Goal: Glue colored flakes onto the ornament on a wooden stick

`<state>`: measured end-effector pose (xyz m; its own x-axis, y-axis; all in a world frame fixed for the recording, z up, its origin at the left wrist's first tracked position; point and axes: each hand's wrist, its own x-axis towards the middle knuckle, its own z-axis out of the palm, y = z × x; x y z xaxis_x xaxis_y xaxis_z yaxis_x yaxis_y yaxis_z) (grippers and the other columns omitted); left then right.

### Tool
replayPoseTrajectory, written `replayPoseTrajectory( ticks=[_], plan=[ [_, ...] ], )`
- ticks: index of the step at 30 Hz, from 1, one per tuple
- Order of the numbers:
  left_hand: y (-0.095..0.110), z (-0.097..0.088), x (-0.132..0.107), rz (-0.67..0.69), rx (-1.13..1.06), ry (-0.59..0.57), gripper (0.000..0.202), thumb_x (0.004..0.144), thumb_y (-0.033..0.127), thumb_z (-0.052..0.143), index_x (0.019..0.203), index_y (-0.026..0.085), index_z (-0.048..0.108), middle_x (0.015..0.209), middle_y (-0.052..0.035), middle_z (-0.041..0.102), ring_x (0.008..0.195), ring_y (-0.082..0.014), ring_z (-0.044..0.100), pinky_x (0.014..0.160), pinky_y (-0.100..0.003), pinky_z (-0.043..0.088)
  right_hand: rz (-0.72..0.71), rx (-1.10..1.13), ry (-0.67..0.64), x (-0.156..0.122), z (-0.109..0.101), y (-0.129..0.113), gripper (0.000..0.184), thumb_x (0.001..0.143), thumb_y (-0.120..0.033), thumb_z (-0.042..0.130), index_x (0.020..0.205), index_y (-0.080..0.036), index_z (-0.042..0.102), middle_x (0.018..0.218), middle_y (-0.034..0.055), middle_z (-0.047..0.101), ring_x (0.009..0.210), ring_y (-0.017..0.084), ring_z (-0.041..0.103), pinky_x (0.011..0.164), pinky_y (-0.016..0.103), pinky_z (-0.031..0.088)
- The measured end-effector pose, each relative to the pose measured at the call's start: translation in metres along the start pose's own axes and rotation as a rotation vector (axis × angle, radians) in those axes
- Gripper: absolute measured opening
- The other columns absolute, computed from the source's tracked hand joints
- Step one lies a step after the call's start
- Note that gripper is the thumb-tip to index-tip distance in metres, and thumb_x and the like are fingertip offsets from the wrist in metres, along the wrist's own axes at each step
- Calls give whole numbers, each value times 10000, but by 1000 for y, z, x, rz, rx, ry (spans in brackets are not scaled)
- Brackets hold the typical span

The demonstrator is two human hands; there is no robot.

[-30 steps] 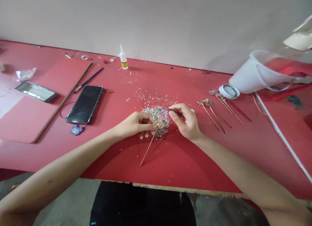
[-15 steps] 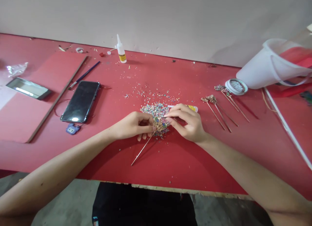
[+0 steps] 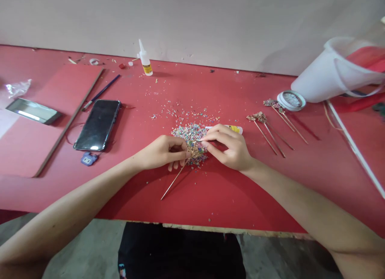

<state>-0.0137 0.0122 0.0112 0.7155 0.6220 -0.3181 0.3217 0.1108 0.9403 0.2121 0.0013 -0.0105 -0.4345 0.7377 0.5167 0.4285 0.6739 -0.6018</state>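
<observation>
Red worktop (image 3: 210,190), mid-frame: our left hand (image 3: 162,151) pinches the thin gold ornamental hairpin (image 3: 194,150) over the heap of multicoloured chips (image 3: 186,131); our right hand (image 3: 233,148), fingertips pinched shut, has closed in on its head.

Soft, fairly bright light falls over the red table (image 3: 210,190) from the left, so the glue bottle (image 3: 145,64), the hairpin (image 3: 173,182) and the finished pins (image 3: 258,117) throw thin, soft-edged shadows to their right, and a dim patch lies under the left hand (image 3: 162,150) and right hand (image 3: 231,148). There is no harsh glare, only a small bright spot on the phone (image 3: 96,124) screen and a pale sheen on the metal tray (image 3: 31,110). The centre is sharp, while the wide lens bows the table's far edge and stretches and softens the white bucket (image 3: 319,80) and the forearms near the borders.
</observation>
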Motion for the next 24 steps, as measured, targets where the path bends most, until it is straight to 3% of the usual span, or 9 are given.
replayPoseTrajectory(
  ticks=[6, 24],
  plan=[
    [2, 2, -1, -9, 22, 22, 234, 853, 323, 551, 722, 129, 563, 614, -16, 608, 480, -68, 558, 455, -167, 464, -3, 12, 40, 0, 0, 0, 137, 815, -168, 582, 916, -246, 630, 852, 13, 609, 834, 154, 586, 760, 322, 483],
    [2, 3, -1, -25, 53, 30, 224, 853, 311, 547, 719, 132, 553, 621, -20, 611, 473, -78, 563, 463, -189, 484, -16, 43, -12, 0, 0, 0, 112, 811, -150, 583, 888, -226, 614, 835, 18, 613, 803, 146, 576, 732, 308, 475]
  ],
)
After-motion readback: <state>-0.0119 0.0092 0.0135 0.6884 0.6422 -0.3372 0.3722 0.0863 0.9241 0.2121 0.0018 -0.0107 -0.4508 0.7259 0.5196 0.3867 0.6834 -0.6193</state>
